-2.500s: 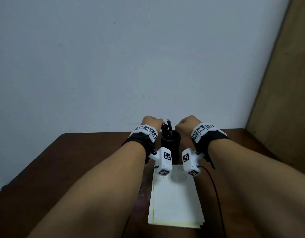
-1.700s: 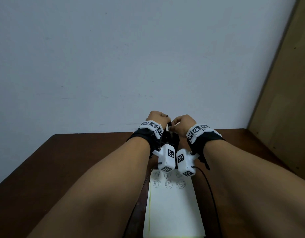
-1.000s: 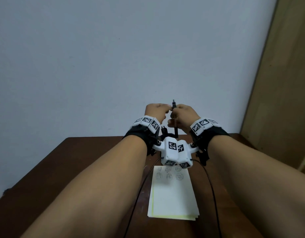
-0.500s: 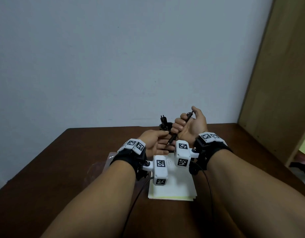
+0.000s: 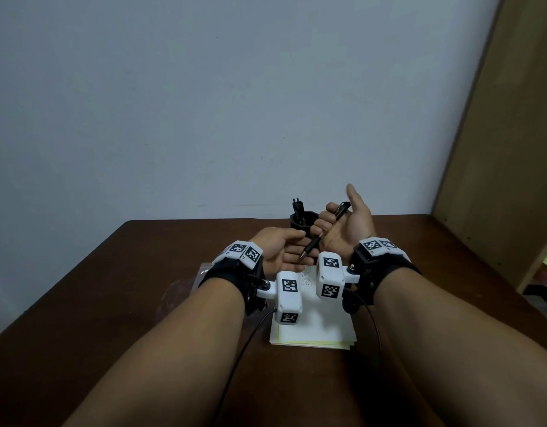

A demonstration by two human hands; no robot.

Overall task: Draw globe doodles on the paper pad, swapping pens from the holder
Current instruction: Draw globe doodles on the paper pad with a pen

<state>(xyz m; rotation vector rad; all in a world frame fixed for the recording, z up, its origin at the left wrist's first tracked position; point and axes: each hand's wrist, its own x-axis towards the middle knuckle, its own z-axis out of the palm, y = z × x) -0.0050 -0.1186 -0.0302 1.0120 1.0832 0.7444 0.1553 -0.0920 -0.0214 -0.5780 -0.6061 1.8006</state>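
My right hand (image 5: 346,229) is turned palm-up above the far end of the paper pad (image 5: 321,328), fingers curled round a black pen (image 5: 323,234) whose tip points down-left. My left hand (image 5: 280,249) hovers just left of the pen tip, palm turned inward, fingers loosely extended and holding nothing. The white pad lies on the brown table (image 5: 112,303), with small globe doodles (image 5: 306,280) partly visible between my wrists. The black pen holder (image 5: 300,221) stands behind my hands with pens sticking out of it.
A grey wall rises right behind the table's far edge. A wooden cabinet side (image 5: 506,149) stands at the right. A clear plastic sheet (image 5: 179,291) lies left of the pad. Black cables (image 5: 374,322) trail from my wrist trackers over the table.
Both hands rose from the holder with a pen, then came down toward the pad. The right hand has turned palm-up with the pen; the left hand has let go of it.
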